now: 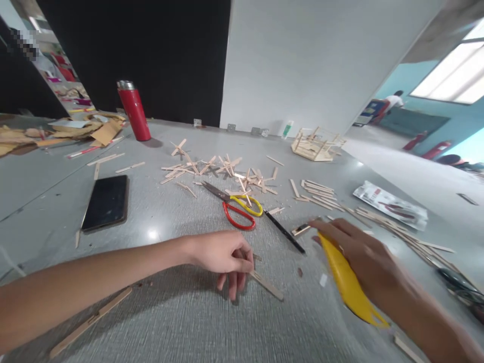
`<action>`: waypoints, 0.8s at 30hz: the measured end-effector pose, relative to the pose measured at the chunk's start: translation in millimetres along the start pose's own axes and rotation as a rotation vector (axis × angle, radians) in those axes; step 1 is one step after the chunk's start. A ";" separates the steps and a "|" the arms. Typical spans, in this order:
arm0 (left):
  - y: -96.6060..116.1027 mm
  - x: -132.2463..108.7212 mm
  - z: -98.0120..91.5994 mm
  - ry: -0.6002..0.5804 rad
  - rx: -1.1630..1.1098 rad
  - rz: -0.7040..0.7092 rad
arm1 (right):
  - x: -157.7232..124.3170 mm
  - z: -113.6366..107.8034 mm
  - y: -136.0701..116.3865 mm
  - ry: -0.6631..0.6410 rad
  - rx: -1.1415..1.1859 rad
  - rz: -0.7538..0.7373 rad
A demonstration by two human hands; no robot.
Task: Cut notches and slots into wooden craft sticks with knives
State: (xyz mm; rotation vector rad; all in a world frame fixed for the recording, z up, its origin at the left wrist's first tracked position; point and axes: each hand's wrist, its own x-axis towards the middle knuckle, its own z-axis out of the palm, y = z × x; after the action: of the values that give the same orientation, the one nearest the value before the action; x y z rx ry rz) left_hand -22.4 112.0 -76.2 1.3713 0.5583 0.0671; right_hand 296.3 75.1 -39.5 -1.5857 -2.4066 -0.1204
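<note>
My left hand (227, 259) is closed, its thumb and index finger pinching the end of a flat wooden stick (267, 285) just over the grey table. On the right, my right hand (351, 247) wraps round a yellow-handled tool (344, 277), a cutter by its look, whose tip lies near a small wooden piece (301, 230). Between and beyond the hands lie scissors (239, 216) with one red and one yellow handle, and a black pen (284, 232). Another long stick (91, 322) lies below my left forearm.
Cut sticks (227, 166) are scattered mid-table. A phone (106, 201) and red bottle (134, 111) stand left. At the right are a wooden frame model (315, 146), a white packet (391, 204), more sticks (401, 229) and dark-handled scissors (459, 287). A wall panel rises behind.
</note>
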 end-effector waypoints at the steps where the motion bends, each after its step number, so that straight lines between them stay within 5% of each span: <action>1: 0.6 0.3 -0.2 -0.004 -0.008 0.002 | 1.7 -0.5 16.3 -0.001 -0.077 0.014; 5: 1.9 1.8 -1.7 -0.023 -0.028 0.015 | 4.4 3.4 46.3 -0.029 -0.176 0.055; 10: 1.0 3.2 -1.9 -0.026 -0.027 0.016 | 12.1 9.5 20.9 0.019 -0.195 0.150; 15: 2.9 2.0 -0.7 -0.023 -0.028 0.006 | 26.9 19.8 -6.2 -0.030 0.020 0.135; 24: 2.3 6.7 1.3 0.077 -0.055 0.050 | 11.2 14.2 -12.1 0.075 0.434 0.267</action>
State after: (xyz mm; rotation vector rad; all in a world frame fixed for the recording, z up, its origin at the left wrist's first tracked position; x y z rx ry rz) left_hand -15.4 113.8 -76.2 1.3333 0.5822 0.1756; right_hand 278.7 83.3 -49.4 -1.6304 -1.9665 0.3602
